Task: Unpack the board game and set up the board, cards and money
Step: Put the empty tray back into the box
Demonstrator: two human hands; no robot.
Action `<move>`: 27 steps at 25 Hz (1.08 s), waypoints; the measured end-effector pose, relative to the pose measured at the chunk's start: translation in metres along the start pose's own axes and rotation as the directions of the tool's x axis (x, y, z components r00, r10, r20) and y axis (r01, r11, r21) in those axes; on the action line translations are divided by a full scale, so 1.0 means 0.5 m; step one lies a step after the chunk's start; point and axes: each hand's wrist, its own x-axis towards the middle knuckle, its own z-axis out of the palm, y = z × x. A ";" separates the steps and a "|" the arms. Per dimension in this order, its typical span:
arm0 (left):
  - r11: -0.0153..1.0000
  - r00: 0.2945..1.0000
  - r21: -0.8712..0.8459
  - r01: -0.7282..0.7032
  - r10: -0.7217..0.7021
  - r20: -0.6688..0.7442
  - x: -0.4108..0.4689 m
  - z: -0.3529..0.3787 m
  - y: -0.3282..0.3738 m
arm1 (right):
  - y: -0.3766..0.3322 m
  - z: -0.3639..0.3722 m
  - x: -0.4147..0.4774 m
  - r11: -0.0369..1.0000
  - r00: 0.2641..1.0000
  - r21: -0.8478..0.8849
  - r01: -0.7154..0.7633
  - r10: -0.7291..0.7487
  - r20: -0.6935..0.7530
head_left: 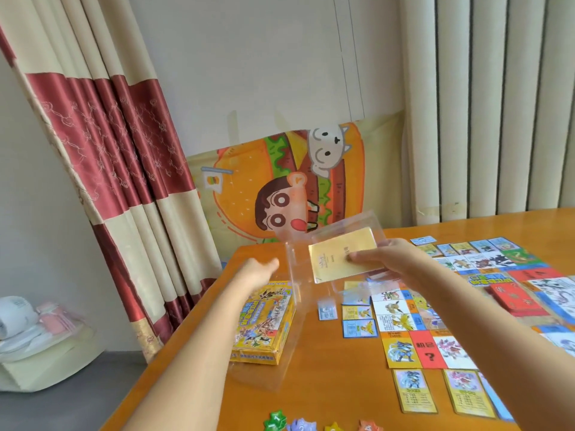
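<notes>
Right grip (394, 260) tight around yellow card stack (337, 255); left grip (259, 270) blurred, state unclear

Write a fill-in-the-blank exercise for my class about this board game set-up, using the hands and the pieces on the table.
1. The hand pinching the yellow stack is the person's ____ one.
2. The game box lies on the orange ____.
3. A red square shows a black ____ mark.
4. The red card pile rests on top of the ____.

Missing words: right; table; question; board.
</notes>
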 end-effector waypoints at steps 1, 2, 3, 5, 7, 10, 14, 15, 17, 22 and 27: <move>0.993 0.999 0.115 0.013 -0.017 0.033 -0.001 0.034 -0.009 | 0.007 -0.013 0.004 1.000 0.998 0.030 -0.004 0.006 -0.059; 0.979 0.998 0.202 0.017 -0.028 0.054 -0.005 0.064 -0.018 | 0.011 -0.020 0.006 0.999 0.996 0.053 -0.010 0.014 -0.086; 0.964 0.998 0.264 0.031 -0.047 0.052 -0.008 0.088 -0.024 | 0.015 -0.024 0.008 0.997 0.996 0.073 -0.011 0.018 -0.087; 0.931 0.992 0.348 0.109 -0.122 0.016 -0.020 0.103 -0.021 | 0.020 -0.031 0.003 0.995 0.998 0.103 0.007 0.001 -0.070; 0.914 0.973 0.352 0.203 -0.230 0.036 0.000 0.093 -0.033 | 0.027 -0.039 -0.003 0.994 0.998 0.105 0.012 -0.006 -0.055; 0.877 0.922 0.404 0.260 -0.349 0.165 0.050 0.082 -0.070 | 0.047 -0.053 -0.008 0.996 0.997 0.085 0.008 -0.002 -0.078; 0.825 0.904 0.533 0.189 -0.358 0.234 0.040 0.099 -0.061 | 0.062 -0.064 -0.012 0.989 0.993 0.144 0.024 -0.007 -0.120; 0.821 0.916 0.542 0.180 -0.341 0.213 0.034 0.100 -0.055 | 0.061 -0.066 -0.013 0.989 0.992 0.148 0.027 -0.008 -0.126; 0.819 0.925 0.550 0.162 -0.320 0.203 0.037 0.101 -0.055 | 0.055 -0.073 -0.013 0.990 0.989 0.135 0.032 -0.012 -0.147; 0.882 0.981 0.464 0.082 -0.153 0.118 -0.010 0.051 -0.029 | 0.036 -0.103 -0.044 0.975 0.976 0.209 0.076 -0.029 -0.215; 0.882 0.941 0.332 -0.335 0.330 0.074 -0.153 -0.017 -0.004 | 0.016 -0.150 -0.135 0.880 0.933 0.420 0.221 -0.065 -0.354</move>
